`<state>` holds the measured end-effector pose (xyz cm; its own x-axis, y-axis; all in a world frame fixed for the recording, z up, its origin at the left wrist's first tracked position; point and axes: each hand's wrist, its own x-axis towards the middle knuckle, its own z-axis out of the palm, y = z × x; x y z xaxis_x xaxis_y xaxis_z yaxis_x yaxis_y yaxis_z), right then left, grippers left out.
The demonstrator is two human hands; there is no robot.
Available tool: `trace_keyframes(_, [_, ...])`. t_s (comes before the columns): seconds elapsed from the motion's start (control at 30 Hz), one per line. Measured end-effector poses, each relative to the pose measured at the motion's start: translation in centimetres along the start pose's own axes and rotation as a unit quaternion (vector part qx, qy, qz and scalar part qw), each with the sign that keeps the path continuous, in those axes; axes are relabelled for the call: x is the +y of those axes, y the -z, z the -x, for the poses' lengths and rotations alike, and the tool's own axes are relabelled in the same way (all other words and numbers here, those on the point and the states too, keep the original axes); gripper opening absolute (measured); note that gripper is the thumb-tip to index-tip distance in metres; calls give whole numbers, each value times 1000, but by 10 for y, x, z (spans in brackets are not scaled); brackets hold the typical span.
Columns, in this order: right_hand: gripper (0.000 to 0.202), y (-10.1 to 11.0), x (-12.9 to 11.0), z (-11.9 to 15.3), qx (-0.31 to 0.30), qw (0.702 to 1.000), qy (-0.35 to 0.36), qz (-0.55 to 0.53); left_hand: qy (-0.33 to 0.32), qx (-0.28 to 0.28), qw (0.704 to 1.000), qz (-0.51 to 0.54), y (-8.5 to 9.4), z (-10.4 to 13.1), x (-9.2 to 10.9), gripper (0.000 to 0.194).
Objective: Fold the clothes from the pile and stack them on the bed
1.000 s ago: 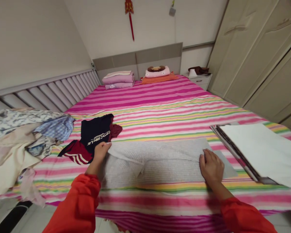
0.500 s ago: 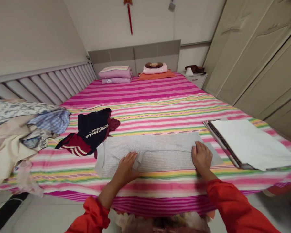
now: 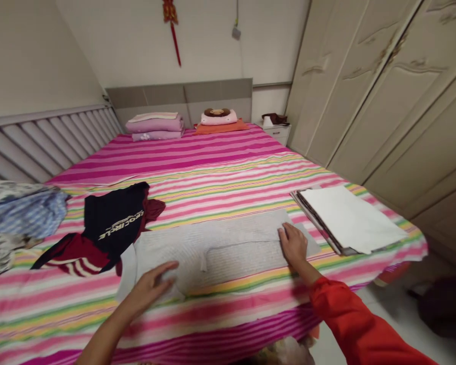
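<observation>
A bed (image 3: pixel 228 187) with striped covers carries a pale grey ribbed garment (image 3: pixel 243 253) near the middle, a navy-and-maroon shirt (image 3: pixel 114 215) and patterned clothes (image 3: pixel 30 213) left, a white-topped stack (image 3: pixel 349 218) right, and purple folded bedding (image 3: pixel 157 124) and orange fabric (image 3: pixel 222 129) far.

So on my bed (image 3: pixel 228 190) there's a shirt (image 3: pixel 116 215) left of the long cloth (image 3: pixel 235 251), clothes (image 3: pixel 23 213) further left, and a stack (image 3: pixel 353 218) off to its right. Bedding (image 3: pixel 155 124) and a pillow (image 3: pixel 218 117) sit at the far end, before the headboard (image 3: pixel 216 101), nightstand (image 3: pixel 279 133) beyond the right corner.
</observation>
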<state>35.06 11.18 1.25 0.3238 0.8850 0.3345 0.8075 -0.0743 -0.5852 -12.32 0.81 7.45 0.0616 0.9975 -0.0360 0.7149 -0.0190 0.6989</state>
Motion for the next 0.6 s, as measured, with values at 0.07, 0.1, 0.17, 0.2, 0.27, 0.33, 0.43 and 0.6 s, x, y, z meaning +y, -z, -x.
trace_keyframes(0.07, [42,8,2,-16,-22,999,-39,-26,50,88,994,48,12,-18,-7,49])
trace_keyframes(0.1, [40,12,3,-26,-26,998,-54,-30,74,137,987,47,18,-29,-11,48])
trace_keyframes(0.17, [35,18,5,-48,-25,997,-72,-23,113,215,970,8,28,-50,-22,40])
trace_keyframes(0.2, [31,19,6,-58,-26,996,-80,-20,123,236,964,-17,31,-60,-28,37])
trace_keyframes(0.27, [21,17,7,-75,-38,995,-95,-17,123,247,960,-52,33,-77,-38,33])
trace_keyframes(0.33, [15,12,7,-88,-54,992,-112,-21,106,233,964,-69,31,-89,-44,33])
trace_keyframes(0.43, [15,2,7,-99,-71,987,-140,-33,78,221,968,-91,24,-98,-46,32])
trace_keyframes(0.6, [16,-1,11,-111,-77,982,-152,-85,67,307,937,-155,21,-85,-45,36])
